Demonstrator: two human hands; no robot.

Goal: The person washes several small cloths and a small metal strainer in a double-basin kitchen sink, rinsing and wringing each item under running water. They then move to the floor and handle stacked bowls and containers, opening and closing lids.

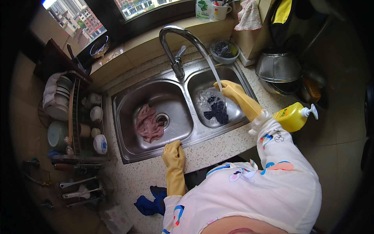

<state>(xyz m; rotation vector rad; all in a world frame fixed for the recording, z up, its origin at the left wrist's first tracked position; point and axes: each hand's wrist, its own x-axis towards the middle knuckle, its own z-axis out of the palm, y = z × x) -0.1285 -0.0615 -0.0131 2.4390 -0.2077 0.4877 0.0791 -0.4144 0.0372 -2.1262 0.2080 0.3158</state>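
Note:
My right hand (229, 89), in a yellow rubber glove, is at the stream of water over the right basin (233, 109); its fingers are bent and whether they hold anything cannot be told. Water runs from the chrome faucet (187, 30). A dark wet cloth (217, 109) lies in the right basin below this hand. My left hand (174, 153), gloved too, rests with curled fingers on the counter at the sink's front rim. Inside the left basin (179, 117), a crumpled pink cloth (149, 124) lies beside the drain (162, 120).
A yellow pump bottle (292, 117) is right of the sink. Behind it are metal strainers (279, 68). A plastic bowl (224, 55) with scouring pads sits at the back corner. The dish rack (74, 117) stands left, and a blue cloth (150, 203) lies on the front counter.

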